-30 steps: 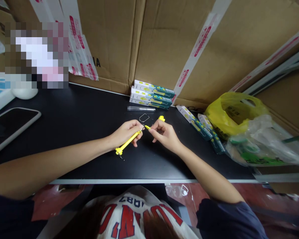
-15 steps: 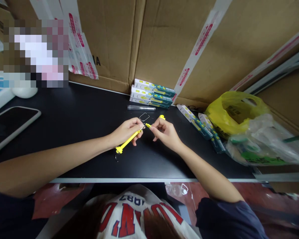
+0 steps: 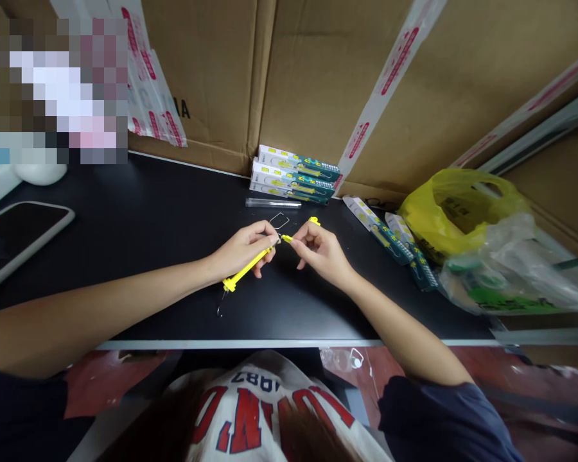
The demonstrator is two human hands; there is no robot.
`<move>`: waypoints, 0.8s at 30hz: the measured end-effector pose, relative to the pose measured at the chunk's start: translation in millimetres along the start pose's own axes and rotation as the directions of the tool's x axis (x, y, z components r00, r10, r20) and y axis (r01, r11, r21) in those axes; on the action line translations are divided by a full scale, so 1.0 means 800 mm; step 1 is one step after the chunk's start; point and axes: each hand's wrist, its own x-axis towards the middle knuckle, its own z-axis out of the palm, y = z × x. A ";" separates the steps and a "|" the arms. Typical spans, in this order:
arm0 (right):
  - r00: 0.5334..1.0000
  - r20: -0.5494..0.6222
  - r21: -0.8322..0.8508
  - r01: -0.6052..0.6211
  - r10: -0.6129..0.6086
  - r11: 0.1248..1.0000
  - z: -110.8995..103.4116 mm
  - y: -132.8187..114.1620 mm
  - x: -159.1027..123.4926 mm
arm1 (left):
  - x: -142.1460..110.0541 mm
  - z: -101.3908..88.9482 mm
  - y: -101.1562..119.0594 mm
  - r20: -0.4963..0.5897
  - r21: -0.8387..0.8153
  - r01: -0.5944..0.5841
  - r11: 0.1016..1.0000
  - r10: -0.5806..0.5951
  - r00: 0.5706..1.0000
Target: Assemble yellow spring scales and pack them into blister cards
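My left hand [image 3: 250,247] is closed around a yellow spring scale [image 3: 245,272], held slanting over the table. A thin metal hook [image 3: 219,310] hangs from its lower end. My right hand [image 3: 322,253] pinches a yellow plastic piece [image 3: 286,238], its tip close to the scale's upper end at my left fingertips. Whether the two touch I cannot tell. More yellow plastic [image 3: 314,221] shows behind my right fingers; whether it belongs to the same piece is hidden. Just beyond my left fingertips is a bent wire loop [image 3: 280,220].
Behind my hands are stacked spring-scale boxes [image 3: 293,179] and a clear tube [image 3: 273,203]. More boxes [image 3: 378,230], a yellow bag [image 3: 428,224] and a clear plastic bag [image 3: 525,263] lie right. A phone [image 3: 19,244] lies left. Cardboard [image 3: 318,83] stands behind the black table [image 3: 164,212].
The hook under the spring scale now hangs lower and shows more plainly. Both hands keep nearly the same grip, and the view has shifted slightly.
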 end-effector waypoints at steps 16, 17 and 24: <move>0.998 0.048 -0.030 -0.040 0.042 0.999 0.000 -0.005 -0.002 | 0.000 0.000 -0.003 0.023 0.037 -0.003 0.999 0.002 1.000; 0.998 0.049 -0.034 -0.036 0.038 0.999 -0.001 -0.004 -0.002 | -0.001 0.000 -0.002 0.024 0.040 -0.002 0.999 0.001 1.000; 0.997 0.078 -0.125 0.000 0.009 0.992 -0.002 0.000 -0.004 | -0.002 0.001 -0.003 0.037 0.057 -0.024 0.998 0.022 0.999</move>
